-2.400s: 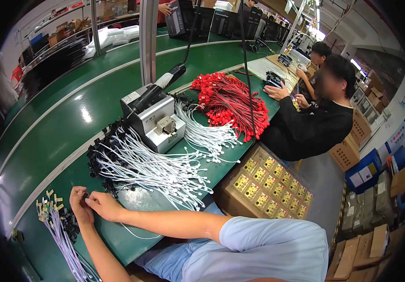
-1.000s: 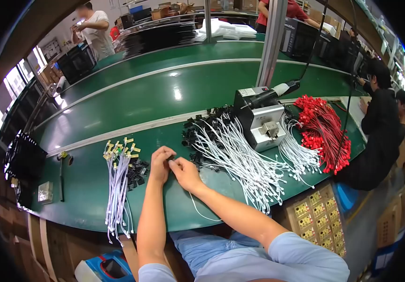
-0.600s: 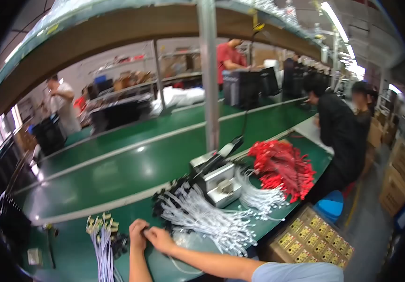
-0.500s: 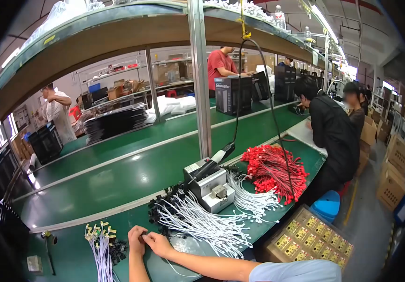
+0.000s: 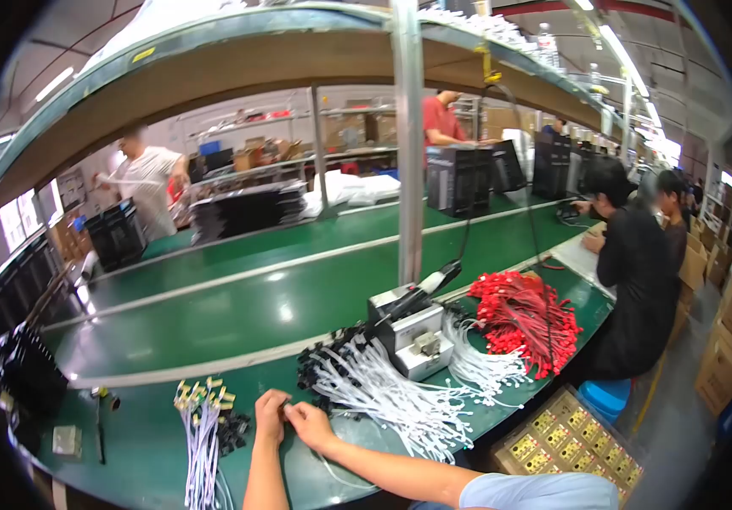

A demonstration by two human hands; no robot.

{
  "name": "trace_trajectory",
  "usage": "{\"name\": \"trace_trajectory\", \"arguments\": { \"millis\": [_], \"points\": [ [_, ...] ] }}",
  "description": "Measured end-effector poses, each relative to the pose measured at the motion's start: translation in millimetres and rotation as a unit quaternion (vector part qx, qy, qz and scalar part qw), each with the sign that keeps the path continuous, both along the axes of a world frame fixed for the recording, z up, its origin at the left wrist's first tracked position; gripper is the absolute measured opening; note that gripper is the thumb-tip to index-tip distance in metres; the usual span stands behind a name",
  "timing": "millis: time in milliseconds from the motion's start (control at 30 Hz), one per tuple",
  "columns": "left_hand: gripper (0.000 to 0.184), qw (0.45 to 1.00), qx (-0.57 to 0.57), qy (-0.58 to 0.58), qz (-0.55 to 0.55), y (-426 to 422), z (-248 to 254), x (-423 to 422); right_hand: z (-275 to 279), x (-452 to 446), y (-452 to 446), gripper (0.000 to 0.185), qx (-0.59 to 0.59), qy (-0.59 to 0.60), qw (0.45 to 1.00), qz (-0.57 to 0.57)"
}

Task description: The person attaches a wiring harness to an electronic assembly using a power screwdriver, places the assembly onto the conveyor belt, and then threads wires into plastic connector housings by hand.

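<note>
My left hand (image 5: 271,416) is closed in a pinch above the green bench, near small black connectors (image 5: 232,431). Close beside it, my right hand (image 5: 310,427) also pinches, its fingertips almost meeting the left ones. A thin white cable (image 5: 329,469) comes out from under my right wrist and trails over the bench; its upper end is hidden by the hand. What sits between the fingertips is too small to make out. Left of my hands lies a bundle of white cables (image 5: 203,450) with pale yellowish ends. To the right spreads a pile of white cables (image 5: 391,395) with black connectors.
A boxy metal device (image 5: 412,336) with a black-and-white handled tool stands behind the white cables. Red cables (image 5: 527,319) lie farther right. A tray of yellow parts (image 5: 565,438) sits low at right, near a blue stool (image 5: 604,398). A co-worker in black (image 5: 638,272) sits beyond.
My view has swung left, so the bench and cables appear farther right. My hands stay together over the bench. The far-left person's arm has come down from near the head.
</note>
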State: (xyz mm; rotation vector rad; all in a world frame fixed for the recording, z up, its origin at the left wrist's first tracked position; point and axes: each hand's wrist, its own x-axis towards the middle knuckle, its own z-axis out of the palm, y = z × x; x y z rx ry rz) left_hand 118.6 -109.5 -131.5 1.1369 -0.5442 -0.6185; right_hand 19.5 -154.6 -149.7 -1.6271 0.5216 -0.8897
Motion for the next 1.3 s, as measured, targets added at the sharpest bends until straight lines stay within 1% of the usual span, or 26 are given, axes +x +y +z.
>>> {"name": "trace_trajectory", "arguments": {
  "millis": [33,67,133,167,200,233,267,300,333,367,433,533,733,833,933,1000,1033,1067,1100,1300],
  "points": [
    [0.013,1.0,0.007,-0.023,0.003,0,-1,3,-6,3,-3,0.032,-0.03,0.013,0.999,-0.005],
    [0.013,1.0,-0.005,-0.024,0.009,-2,-1,2,-8,3,-4,0.031,-0.036,0.005,0.999,-0.012],
    [0.013,1.0,0.013,-0.025,0.0,0,2,1,-7,4,-2,0.029,-0.03,-0.018,0.999,-0.014],
    [0.014,0.999,0.011,-0.048,-0.009,0,0,2,-6,5,-2,0.029,-0.02,-0.033,0.999,-0.014],
    [0.015,0.996,0.008,-0.094,-0.008,0,-3,4,-4,3,-2,0.028,-0.036,-0.028,0.999,-0.017],
    [0.015,0.994,0.005,-0.109,-0.005,-2,-6,4,-8,5,-4,0.027,-0.035,-0.016,0.999,-0.014],
    [0.014,0.995,0.017,-0.099,-0.01,-2,-9,5,-6,2,-3,0.025,0.01,0.022,1.0,0.014],
    [0.014,0.995,0.035,-0.089,-0.005,-1,-6,3,-12,4,-6,0.025,0.008,0.012,1.0,0.022],
    [0.015,0.995,0.029,-0.097,0.0,-3,-10,4,-14,5,-7,0.025,0.016,-0.003,1.0,0.026],
    [0.015,0.998,0.021,-0.061,-0.007,-2,-3,-1,-5,2,-4,0.024,0.039,0.001,0.999,0.025],
    [0.015,0.999,0.01,0.03,-0.028,-1,-4,3,3,-1,-3,0.024,0.036,0.006,0.999,0.028],
    [0.014,0.998,0.006,0.051,-0.036,0,-3,4,2,0,-3,0.024,0.054,0.002,0.998,0.033],
    [0.012,0.999,-0.004,0.022,-0.049,1,-3,4,8,-2,-2,0.025,0.052,0.016,0.998,0.036],
    [0.012,0.996,-0.031,0.057,-0.054,2,2,1,10,-3,-1,0.025,0.055,0.011,0.998,0.036],
    [0.012,0.997,-0.025,0.05,-0.043,1,0,1,7,-3,0,0.024,0.068,0.016,0.997,0.04],
    [0.011,0.998,-0.028,-0.034,-0.033,0,-10,6,-4,3,-1,0.023,-0.041,-0.048,0.998,-0.017],
    [0.01,0.997,-0.04,-0.056,-0.044,-2,-12,8,-6,2,-5,0.024,-0.062,-0.02,0.998,-0.003],
    [0.01,0.998,-0.041,-0.037,-0.043,-3,-9,7,-1,1,-4,0.026,-0.065,-0.017,0.998,-0.02],
    [0.011,0.998,-0.043,-0.011,-0.044,-3,-9,6,1,0,-2,0.026,-0.04,0.016,0.999,-0.013],
    [0.014,0.996,-0.059,0.028,-0.057,2,-4,1,11,-7,-1,0.029,-0.016,0.006,1.0,-0.003]
  ]
}}
